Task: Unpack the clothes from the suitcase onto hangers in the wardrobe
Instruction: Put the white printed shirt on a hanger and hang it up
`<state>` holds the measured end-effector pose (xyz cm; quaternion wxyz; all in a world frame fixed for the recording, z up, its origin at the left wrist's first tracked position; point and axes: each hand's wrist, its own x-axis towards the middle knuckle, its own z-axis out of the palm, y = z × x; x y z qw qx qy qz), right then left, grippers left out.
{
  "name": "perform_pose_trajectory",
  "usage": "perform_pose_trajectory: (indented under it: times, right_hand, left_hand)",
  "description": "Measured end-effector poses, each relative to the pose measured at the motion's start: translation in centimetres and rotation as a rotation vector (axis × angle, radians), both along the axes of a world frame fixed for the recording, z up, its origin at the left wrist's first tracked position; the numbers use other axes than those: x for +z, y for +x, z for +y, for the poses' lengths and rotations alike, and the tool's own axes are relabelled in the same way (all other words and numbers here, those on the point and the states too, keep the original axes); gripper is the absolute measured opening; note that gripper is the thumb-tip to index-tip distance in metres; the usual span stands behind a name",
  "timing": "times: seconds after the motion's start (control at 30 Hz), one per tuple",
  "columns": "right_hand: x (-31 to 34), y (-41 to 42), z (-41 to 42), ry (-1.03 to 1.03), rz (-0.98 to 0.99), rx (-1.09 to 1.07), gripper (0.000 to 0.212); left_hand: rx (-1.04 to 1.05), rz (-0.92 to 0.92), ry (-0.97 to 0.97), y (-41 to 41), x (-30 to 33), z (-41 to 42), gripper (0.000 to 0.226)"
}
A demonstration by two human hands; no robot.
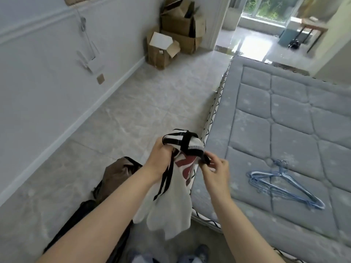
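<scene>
Both forearms are filling the lower view as I am working a white garment [171, 196] with black trim. My left hand [161, 158] is gripping its bunched top, while my right hand [214, 168] is pinching the black edge, probably hunting for the neck opening. It is hanging above the open suitcase [114, 175], beside the mattress [284, 120] where blue wire hangers [281, 185] are lying ready.

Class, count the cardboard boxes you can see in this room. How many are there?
3, all stacked in the far corner by the doorway: a top box, a lower box, and a small open box in front. More may be hidden.
</scene>
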<state>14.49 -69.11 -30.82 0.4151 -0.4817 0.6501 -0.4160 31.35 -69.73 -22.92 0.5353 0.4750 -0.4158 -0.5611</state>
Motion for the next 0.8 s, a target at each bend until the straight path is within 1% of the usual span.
perform_pose_trajectory:
  times: [0.07,0.1,0.13,0.17,0.2,0.27,0.3,0.37,0.4,0.47,0.53,0.63,0.67,0.7,0.73,0.77,0.8]
  right_hand:
    - [0.5,-4.5,-0.8,-0.021,0.013,-0.061,0.021]
    - [0.9,-6.6,-1.2,-0.036,-0.017,-0.109,0.021]
    - [1.4,-9.4,-1.4,-0.074,-0.059,-0.168,0.022]
    - [2.0,-11.5,-1.6,-0.115,-0.106,-0.220,0.025]
    - [2.8,-14.4,-1.7,-0.169,-0.137,-0.270,0.028]
    - [4.6,-19.0,-1.8,-0.262,-0.151,-0.309,0.027]
    - [5.4,-21.0,-1.8,-0.303,-0.136,-0.305,0.023]
    - [7.1,-23.9,-2.0,-0.367,-0.095,-0.284,0.018]
    - [8.0,-25.5,-2.0,-0.408,-0.072,-0.274,0.022]
    - [9.3,-27.8,-2.0,-0.462,-0.028,-0.216,0.031]
    - [9.9,-29.8,-2.1,-0.445,-0.003,-0.146,0.033]
    - [10.4,-32.5,-2.0,-0.389,-0.018,-0.072,0.031]
    - [10.5,-33.3,-1.8,-0.367,-0.016,-0.072,0.030]
    - [10.6,-34.0,-1.6,-0.352,-0.003,-0.084,0.030]
    - [10.6,-34.5,-1.5,-0.337,0.039,-0.094,0.031]
    - [10.6,-35.0,-1.4,-0.320,0.107,-0.105,0.033]
    - [10.6,-35.5,-1.2,-0.293,0.186,-0.117,0.033]
  left_hand:
    - [-0.039,0.163,0.095,-3.7,0.5,-1.0,0.025]
    - [-0.062,0.223,0.154,-5.2,0.6,-1.5,0.019]
    - [-0.084,0.255,0.219,-7.3,0.8,-2.1,0.019]
    - [-0.091,0.235,0.278,-8.6,0.7,-2.6,0.023]
    - [-0.082,0.137,0.294,-10.6,0.8,-3.4,0.025]
    - [-0.044,-0.099,0.205,-13.3,1.0,-4.7,0.022]
    - [-0.046,-0.175,0.134,-14.6,1.3,-5.2,0.027]
    - [-0.075,-0.243,0.034,-16.7,2.1,-5.9,0.041]
    - [-0.084,-0.260,0.012,-18.1,2.4,-6.3,0.046]
    - [-0.074,-0.317,0.015,-20.0,2.4,-7.1,0.045]
    - [-0.084,-0.387,0.035,-21.5,2.6,-7.9,0.041]
    - [-0.137,-0.420,0.052,-23.2,2.9,-8.8,0.049]
    - [-0.159,-0.423,0.056,-23.8,2.9,-9.2,0.045]
    - [-0.182,-0.418,0.055,-24.4,3.0,-9.5,0.033]
    - [-0.191,-0.402,0.059,-24.8,3.2,-9.6,0.018]
    - [-0.200,-0.387,0.067,-25.3,3.4,-9.8,0.011]
    - [-0.222,-0.376,0.069,-25.8,3.5,-10.0,0.010]
